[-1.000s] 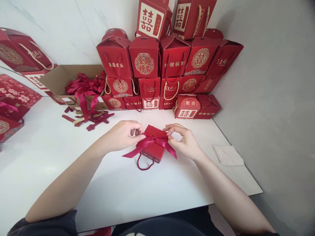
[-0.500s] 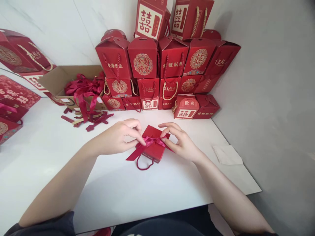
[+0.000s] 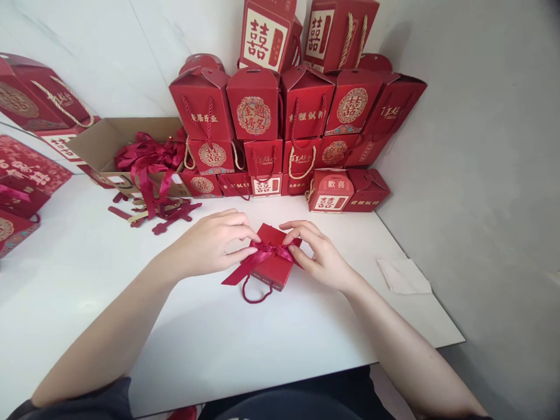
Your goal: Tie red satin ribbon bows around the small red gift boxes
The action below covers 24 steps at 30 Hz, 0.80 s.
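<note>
Flat red cardboard gift box lies on white tabletop, well apart from near edge, dark red cord loop trailing. Left hand and right hand pinch crimson satin ribbon bow either side of knot. Red box printed 歡喜 stands beyond.
</note>
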### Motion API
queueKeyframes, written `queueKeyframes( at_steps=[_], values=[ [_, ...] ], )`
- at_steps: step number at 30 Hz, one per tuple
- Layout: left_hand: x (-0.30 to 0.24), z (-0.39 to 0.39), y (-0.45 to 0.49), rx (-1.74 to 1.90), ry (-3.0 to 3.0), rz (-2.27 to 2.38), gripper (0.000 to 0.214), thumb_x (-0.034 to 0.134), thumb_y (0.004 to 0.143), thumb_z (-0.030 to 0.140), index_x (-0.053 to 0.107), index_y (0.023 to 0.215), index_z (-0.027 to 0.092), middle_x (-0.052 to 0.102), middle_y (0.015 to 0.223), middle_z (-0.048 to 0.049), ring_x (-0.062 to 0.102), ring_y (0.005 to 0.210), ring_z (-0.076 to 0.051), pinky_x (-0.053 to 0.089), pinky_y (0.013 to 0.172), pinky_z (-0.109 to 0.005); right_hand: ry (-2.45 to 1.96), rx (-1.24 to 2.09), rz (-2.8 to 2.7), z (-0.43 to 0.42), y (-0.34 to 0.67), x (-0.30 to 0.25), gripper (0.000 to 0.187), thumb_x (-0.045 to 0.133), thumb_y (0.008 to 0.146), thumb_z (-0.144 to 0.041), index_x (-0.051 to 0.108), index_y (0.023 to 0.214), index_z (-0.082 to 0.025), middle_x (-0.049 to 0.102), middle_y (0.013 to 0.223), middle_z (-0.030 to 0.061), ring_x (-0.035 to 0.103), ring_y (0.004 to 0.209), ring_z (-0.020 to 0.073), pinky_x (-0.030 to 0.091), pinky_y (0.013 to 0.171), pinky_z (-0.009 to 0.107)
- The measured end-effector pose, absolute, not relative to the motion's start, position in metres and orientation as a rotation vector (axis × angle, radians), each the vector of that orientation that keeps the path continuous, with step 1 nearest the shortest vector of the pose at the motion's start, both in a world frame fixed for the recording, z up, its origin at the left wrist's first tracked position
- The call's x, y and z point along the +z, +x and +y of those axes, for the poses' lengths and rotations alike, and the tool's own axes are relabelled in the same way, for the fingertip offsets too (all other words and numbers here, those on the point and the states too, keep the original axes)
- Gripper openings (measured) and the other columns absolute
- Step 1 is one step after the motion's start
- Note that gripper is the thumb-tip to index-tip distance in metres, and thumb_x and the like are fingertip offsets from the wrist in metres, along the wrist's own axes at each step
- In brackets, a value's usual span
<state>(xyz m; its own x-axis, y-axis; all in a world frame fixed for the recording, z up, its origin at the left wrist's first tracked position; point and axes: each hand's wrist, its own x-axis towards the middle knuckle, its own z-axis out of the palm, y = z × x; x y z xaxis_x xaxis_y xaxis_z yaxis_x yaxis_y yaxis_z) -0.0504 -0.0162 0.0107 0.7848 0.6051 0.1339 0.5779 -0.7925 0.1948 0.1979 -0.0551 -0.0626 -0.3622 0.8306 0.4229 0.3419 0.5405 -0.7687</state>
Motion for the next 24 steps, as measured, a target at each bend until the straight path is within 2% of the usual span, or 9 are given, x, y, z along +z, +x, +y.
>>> queueKeyframes(
  at_steps=[4,7,10,14,24],
  values=[
    [0.0098,-0.0175,-0.0464,0.284,2.817,0.939,0.023,0.056,0.089,0.041,0.064,0.098,0.021,0.063,0.094,-0.0019,0.057,0.085,-0.017,0.043,0.075,-0.029,-0.97,0.747,-1.935,-0.0561,0.1978,-0.0613,0.018,0.049,0.087,-0.008,0.055,0.094,-0.024,0.058,0.123,0.0064,0.051,0.119,0.0213,0.041,0.102,0.041],
    [0.0101,-0.0182,-0.0465,0.336,2.85,0.813,0.016,0.053,0.092,0.03,0.065,0.093,0.02,0.061,0.091,-0.0029,0.056,0.082,-0.015,0.043,0.074,-0.028,-0.976,0.755,-1.923,-0.0562,0.1973,-0.0613,0.018,0.049,0.087,-0.008,0.053,0.095,-0.024,0.058,0.123,0.0063,0.051,0.119,0.0212,0.04,0.102,0.041],
    [0.0095,-0.017,-0.0486,0.381,2.923,0.686,0.019,0.052,0.092,0.022,0.071,0.089,0.025,0.058,0.084,-0.0025,0.054,0.076,-0.014,0.041,0.07,-0.027,-0.966,0.758,-1.91,-0.0558,0.197,-0.0623,0.021,0.049,0.087,-0.008,0.053,0.099,-0.024,0.058,0.123,0.0067,0.051,0.119,0.0215,0.04,0.102,0.042],
    [0.007,-0.014,-0.0506,0.398,3.018,0.622,0.025,0.053,0.091,0.018,0.074,0.096,0.031,0.057,0.078,-0.0016,0.051,0.073,-0.015,0.04,0.066,-0.027,-0.965,0.759,-1.917,-0.0551,0.1973,-0.063,0.021,0.049,0.088,-0.008,0.054,0.1,-0.024,0.058,0.123,0.0066,0.051,0.119,0.0214,0.04,0.102,0.042],
    [0.0031,-0.0116,-0.0499,0.443,3.127,0.639,0.025,0.053,0.091,0.017,0.072,0.105,0.025,0.06,0.078,-0.0026,0.054,0.075,-0.016,0.042,0.068,-0.029,-0.954,0.776,-1.927,-0.0554,0.1971,-0.0623,0.022,0.047,0.088,-0.007,0.055,0.101,-0.023,0.058,0.121,0.0067,0.052,0.117,0.0204,0.041,0.101,0.041]
  ],
)
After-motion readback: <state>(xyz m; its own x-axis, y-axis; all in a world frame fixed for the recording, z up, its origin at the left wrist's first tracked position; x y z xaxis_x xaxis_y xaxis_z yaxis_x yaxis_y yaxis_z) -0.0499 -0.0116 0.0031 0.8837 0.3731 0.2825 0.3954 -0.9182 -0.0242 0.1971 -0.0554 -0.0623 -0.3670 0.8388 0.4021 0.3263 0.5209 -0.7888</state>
